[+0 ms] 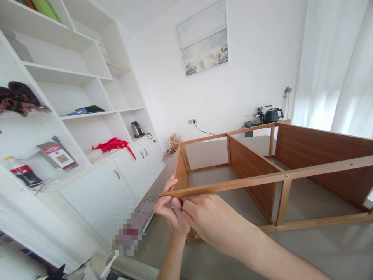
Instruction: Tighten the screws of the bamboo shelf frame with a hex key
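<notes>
A wooden shelf frame (250, 178) lies on its side on the grey table, its near left corner in front of me. My left hand (173, 218) is closed round that corner, one fingertip showing above the rail and the others below it. A small bent metal hex key (175, 206) sits just under the rail's end, against my left fingers. My right hand (207, 213) pinches the hex key from the right, its fingers curled beneath the rail. The key's tip and whatever it meets are hidden by the wood and my fingers.
A phone (145, 214) showing a timer lies left of my hands, partly pixelated. White shelving (84, 79) with a cola bottle (23, 171), red ribbon (113, 145) and kettle (136, 129) runs along the left. A black kettle (272, 115) stands behind the frame.
</notes>
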Demonstrator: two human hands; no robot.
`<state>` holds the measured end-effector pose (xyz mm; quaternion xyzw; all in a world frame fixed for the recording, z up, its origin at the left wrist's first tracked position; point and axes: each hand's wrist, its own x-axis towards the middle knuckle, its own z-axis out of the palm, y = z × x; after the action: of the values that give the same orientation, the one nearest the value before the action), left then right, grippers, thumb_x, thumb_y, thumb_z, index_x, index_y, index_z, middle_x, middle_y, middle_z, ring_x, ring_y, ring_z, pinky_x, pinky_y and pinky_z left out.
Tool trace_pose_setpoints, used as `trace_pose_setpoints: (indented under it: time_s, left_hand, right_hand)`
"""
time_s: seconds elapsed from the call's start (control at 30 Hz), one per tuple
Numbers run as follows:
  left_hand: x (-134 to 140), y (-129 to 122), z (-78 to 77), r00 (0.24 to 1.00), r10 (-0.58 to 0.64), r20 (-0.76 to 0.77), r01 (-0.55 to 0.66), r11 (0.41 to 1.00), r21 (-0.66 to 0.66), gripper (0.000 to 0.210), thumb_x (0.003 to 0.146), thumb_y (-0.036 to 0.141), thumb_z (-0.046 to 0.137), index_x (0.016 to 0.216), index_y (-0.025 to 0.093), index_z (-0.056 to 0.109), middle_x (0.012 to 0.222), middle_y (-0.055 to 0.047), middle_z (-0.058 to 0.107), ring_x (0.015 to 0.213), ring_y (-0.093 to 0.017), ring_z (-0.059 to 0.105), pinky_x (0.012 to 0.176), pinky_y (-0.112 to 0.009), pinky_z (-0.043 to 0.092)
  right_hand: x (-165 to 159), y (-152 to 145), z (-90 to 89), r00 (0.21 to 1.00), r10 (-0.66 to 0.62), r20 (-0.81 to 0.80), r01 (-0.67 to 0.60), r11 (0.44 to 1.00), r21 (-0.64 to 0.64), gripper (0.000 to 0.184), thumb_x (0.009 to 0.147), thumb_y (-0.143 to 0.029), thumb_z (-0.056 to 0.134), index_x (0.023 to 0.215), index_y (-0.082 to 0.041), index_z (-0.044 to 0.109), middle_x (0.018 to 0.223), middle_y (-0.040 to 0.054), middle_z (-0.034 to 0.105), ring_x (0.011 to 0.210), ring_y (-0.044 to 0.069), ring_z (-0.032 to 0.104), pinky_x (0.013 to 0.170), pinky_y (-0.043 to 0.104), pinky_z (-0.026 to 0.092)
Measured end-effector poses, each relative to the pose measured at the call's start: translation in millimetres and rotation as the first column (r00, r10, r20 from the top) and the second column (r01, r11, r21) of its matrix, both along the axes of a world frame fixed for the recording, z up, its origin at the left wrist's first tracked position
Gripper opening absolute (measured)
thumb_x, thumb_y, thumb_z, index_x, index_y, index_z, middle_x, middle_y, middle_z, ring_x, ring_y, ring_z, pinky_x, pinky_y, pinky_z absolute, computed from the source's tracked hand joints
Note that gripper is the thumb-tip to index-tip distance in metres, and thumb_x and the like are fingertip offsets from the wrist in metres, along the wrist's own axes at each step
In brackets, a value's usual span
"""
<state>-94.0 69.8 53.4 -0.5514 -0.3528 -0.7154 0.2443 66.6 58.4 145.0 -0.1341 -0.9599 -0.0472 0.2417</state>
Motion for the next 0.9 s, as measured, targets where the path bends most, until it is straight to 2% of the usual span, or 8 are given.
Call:
trace_pose_setpoints:
  time_s: [0.23, 0.3, 0.5, 0.7, 0.9]
  left_hand:
    - [0.5, -0.3, -5.9, 0.998, -0.02, 0.055, 0.022, 0.999, -0.039, 0.011, 0.109, 0.026, 0.041, 0.115, 0.028, 0.032, 0.133, -0.012, 0.062, 0.127, -0.022, 0.063, 0.108, -0.058, 0.046]
    - [1.0, -0.1, -6.2, 0.997, -0.014, 0.075, 0.016, 1.0, -0.027, 0.012, 0.109, 0.026, 0.042, 0.114, 0.028, 0.032, 0.133, -0.012, 0.062, 0.127, -0.022, 0.063, 0.108, -0.058, 0.047]
    - [2.1, -2.3, -2.4, 0.999, -0.021, 0.029, 0.021, 1.0, -0.02, 0.022, 0.106, 0.016, 0.044, 0.115, 0.028, 0.029, 0.134, -0.012, 0.061, 0.127, -0.022, 0.063, 0.105, -0.059, 0.05]
    - [-1.3, 0.2, -6.1, 0.999, -0.022, 0.042, 0.024, 0.999, -0.037, 0.031, 0.1, 0.011, 0.051, 0.113, 0.028, 0.028, 0.135, -0.013, 0.061, 0.126, -0.023, 0.063, 0.105, -0.06, 0.049]
    - [-1.8, 1.4, -4.3, 1.0, -0.005, 0.029, 0.005, 1.0, -0.025, 0.029, 0.101, 0.012, 0.05, 0.112, 0.028, 0.029, 0.134, -0.011, 0.06, 0.124, -0.021, 0.064, 0.107, -0.059, 0.048]
  right_hand:
    - [6.4, -3.7, 10.4, 0.997, 0.053, 0.053, -0.051, 0.998, -0.043, 0.018, 0.09, 0.001, 0.066, 0.087, -0.017, 0.062, 0.076, -0.0022, 0.065, 0.064, 0.014, 0.059, 0.055, 0.031, 0.027]
    - [8.7, -3.5, 12.7, 0.997, 0.063, 0.037, -0.062, 0.998, -0.033, 0.016, 0.092, -0.001, 0.067, 0.088, -0.016, 0.063, 0.078, -0.0018, 0.065, 0.064, 0.014, 0.057, 0.056, 0.031, 0.03]
    - [13.3, -2.2, 14.7, 0.987, 0.074, -0.142, -0.074, 0.997, 0.006, 0.009, 0.1, -0.013, 0.065, 0.092, -0.017, 0.064, 0.084, -0.0006, 0.061, 0.074, 0.015, 0.054, 0.065, 0.03, 0.039]
    - [12.6, 2.0, 14.4, 0.993, 0.012, -0.118, -0.002, 0.996, 0.084, 0.018, 0.101, -0.015, 0.064, 0.084, -0.018, 0.06, 0.082, 0.0, 0.056, 0.072, 0.016, 0.047, 0.062, 0.031, 0.036]
    - [10.9, 2.5, 14.6, 0.996, 0.004, -0.091, 0.005, 0.994, 0.107, 0.018, 0.102, -0.015, 0.063, 0.084, -0.017, 0.06, 0.083, 0.0007, 0.056, 0.072, 0.016, 0.046, 0.062, 0.032, 0.036]
